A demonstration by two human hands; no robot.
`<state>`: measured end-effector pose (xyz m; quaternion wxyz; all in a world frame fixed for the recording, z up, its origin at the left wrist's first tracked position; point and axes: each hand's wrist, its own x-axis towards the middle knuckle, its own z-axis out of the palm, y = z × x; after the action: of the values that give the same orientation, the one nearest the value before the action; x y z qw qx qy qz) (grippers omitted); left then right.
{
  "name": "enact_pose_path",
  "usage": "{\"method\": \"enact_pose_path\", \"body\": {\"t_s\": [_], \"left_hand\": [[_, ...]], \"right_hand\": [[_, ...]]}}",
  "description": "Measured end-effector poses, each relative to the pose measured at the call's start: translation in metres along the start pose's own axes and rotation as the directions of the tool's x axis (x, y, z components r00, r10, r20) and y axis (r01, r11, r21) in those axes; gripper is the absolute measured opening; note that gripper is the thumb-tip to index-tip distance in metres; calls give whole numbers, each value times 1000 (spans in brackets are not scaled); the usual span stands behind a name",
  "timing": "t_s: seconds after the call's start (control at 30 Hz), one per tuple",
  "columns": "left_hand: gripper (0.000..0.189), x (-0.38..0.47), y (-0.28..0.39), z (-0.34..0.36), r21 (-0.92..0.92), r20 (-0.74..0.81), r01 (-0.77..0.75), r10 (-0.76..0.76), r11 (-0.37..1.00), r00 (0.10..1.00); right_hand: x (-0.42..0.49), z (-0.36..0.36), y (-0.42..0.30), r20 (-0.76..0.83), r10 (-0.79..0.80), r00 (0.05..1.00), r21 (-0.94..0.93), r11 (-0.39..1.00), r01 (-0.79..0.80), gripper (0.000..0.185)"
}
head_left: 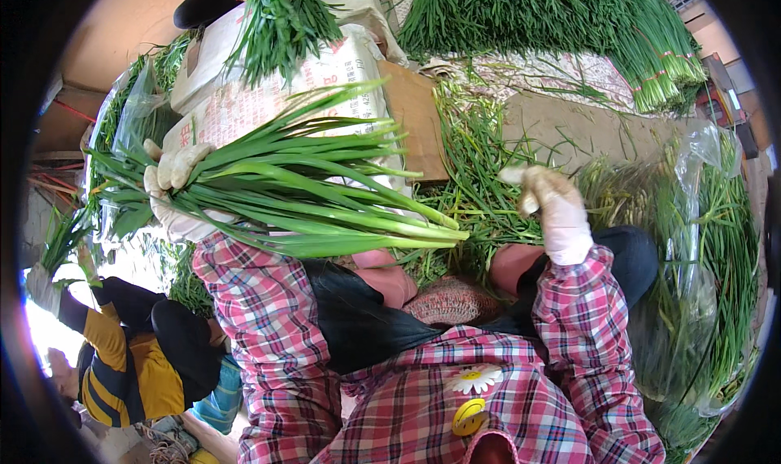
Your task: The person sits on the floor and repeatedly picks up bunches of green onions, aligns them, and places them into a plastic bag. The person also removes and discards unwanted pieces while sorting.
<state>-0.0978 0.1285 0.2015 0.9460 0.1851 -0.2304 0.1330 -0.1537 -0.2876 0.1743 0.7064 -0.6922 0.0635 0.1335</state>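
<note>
My left hand (177,177), in a pale work glove, grips a loose bunch of garlic chives (305,183). Its leaf tips hang to the left past my fist, and the pale stem ends fan out to the right. My right hand (549,204), in a stained glove, hovers to the right of those stem ends, apart from them. Thumb and forefinger are separated, with nothing visible between them. Beneath and between the hands lies a heap of loose chive leaves and trimmings (476,152) on the ground, in front of my pink boots (384,278).
White printed sacks (274,97) and a cardboard piece (415,122) lie ahead. Tied chive bundles (518,12) are stacked at the back right. Chives in clear plastic (689,238) stand to my right. A co-worker (140,354) sits at left; another person's hand holds chives (280,30) at top.
</note>
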Motion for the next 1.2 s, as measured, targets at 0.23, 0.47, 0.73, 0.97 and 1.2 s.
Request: {"method": "enact_pose_path", "body": {"t_s": [0.23,0.47,0.73,0.97,1.2], "left_hand": [[34,3,-17,11,77,-223,110,-91,991,970],[18,0,-38,15,72,73,173,-178,982,981],[18,1,-21,9,584,-205,-66,226,809,952],[16,5,10,5,-193,19,106,-105,975,994],[12,2,-3,6,-184,85,44,-29,982,996]], "right_hand": [[5,44,-25,384,-535,753,-341,675,654,30],[19,115,-19,274,-616,738,-344,654,674,26],[14,68,-13,169,-304,937,697,710,105,19],[9,8,-2,93,-210,973,450,881,147,13],[1,6,-5,291,-382,877,-41,911,410,50]]}}
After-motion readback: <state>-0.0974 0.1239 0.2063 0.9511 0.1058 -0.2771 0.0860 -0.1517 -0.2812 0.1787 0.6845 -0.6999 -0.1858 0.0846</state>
